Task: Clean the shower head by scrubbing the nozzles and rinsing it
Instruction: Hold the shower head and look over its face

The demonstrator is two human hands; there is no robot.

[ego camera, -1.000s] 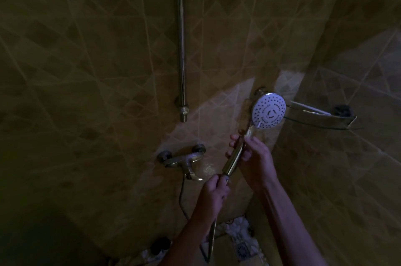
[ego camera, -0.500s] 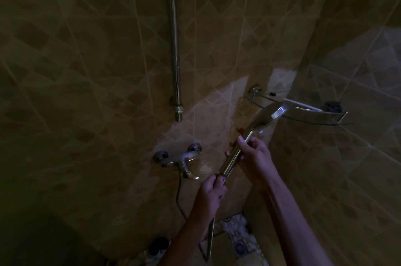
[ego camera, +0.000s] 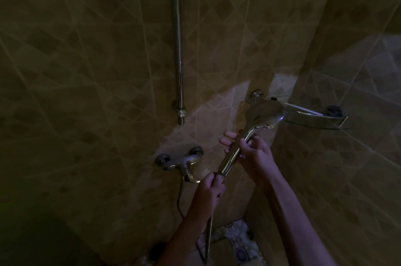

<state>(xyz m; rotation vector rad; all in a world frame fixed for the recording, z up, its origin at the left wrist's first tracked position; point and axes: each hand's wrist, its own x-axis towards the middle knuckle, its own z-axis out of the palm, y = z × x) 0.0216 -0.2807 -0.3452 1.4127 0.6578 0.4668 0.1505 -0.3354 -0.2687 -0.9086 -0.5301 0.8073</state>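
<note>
A chrome shower head (ego camera: 263, 112) is held up in the dim shower corner, its rounded back toward me and the nozzle face hidden. My right hand (ego camera: 253, 153) grips the upper part of its handle (ego camera: 233, 153), fingers curled round it. My left hand (ego camera: 209, 189) grips the bottom of the handle where the hose (ego camera: 209, 237) joins. The hose hangs down from my left hand.
A chrome mixer tap (ego camera: 182, 160) is on the tiled wall left of my hands. A vertical rail (ego camera: 178, 48) runs up above it. A glass corner shelf (ego camera: 314, 117) sits right behind the shower head. A floor drain (ego camera: 240, 253) lies below.
The shower head has been rotated: its white nozzle face pointed at me a second ago, and now its back faces me. Both hands kept their grips on the handle.
</note>
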